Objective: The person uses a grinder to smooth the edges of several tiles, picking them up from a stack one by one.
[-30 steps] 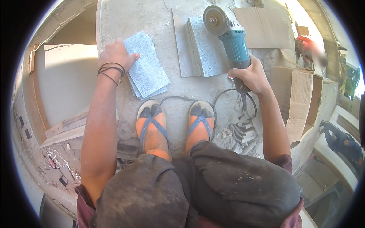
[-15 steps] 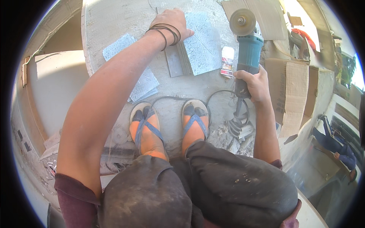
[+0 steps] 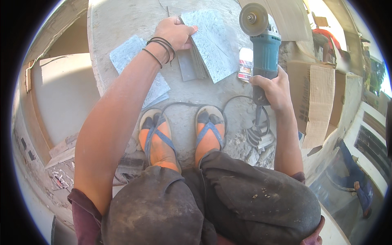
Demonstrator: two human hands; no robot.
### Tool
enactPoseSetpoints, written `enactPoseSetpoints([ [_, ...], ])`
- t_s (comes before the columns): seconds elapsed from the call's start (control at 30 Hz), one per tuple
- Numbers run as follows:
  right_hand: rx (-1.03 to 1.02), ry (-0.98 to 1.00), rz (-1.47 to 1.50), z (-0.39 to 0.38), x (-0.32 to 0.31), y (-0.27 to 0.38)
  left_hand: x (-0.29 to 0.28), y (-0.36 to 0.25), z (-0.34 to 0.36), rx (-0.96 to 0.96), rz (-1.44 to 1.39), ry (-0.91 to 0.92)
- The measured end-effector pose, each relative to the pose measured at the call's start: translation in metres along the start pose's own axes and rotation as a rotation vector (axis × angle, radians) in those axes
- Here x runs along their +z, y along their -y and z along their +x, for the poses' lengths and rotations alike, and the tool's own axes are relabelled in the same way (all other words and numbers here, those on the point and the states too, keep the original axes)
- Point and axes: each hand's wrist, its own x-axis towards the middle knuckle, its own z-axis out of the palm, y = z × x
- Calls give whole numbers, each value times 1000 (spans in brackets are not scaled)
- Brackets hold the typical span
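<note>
My left hand (image 3: 173, 34) grips the left edge of a speckled pale-blue tile (image 3: 214, 49), thumb on top and fingers beneath. That tile lies askew over a stack whose layered edges show beside it. Under the stack is a flat grey slab (image 3: 187, 67). In my right hand (image 3: 274, 90) an angle grinder (image 3: 264, 53) is held by its dark handle, its round disc (image 3: 253, 19) pointing away from me. I cannot tell whether the disc spins. More cut blue tile pieces (image 3: 157, 90) lie left of the stack, partly behind my left forearm.
A small white-and-red container (image 3: 245, 65) stands beside the grinder. The grinder's black cable (image 3: 181, 104) runs past my sandalled feet. Cardboard boxes (image 3: 318, 106) stand at the right, with rubble (image 3: 255, 153) nearer me. Another person (image 3: 359, 183) is at the far right.
My left hand has drawn back slightly and now grasps the top tile's edge, shifting its upper corner left. The grinder's head has moved a little left and away.
</note>
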Motion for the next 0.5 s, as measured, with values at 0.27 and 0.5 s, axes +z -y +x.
enactPoseSetpoints([
  [0.27, 36, 80, -37, 11, 19, 2, -76, 27, -52, 141, -314, -81],
  [0.5, -2, 101, -185, 17, 38, 5, -146, 58, -77, 93, -168, -301],
])
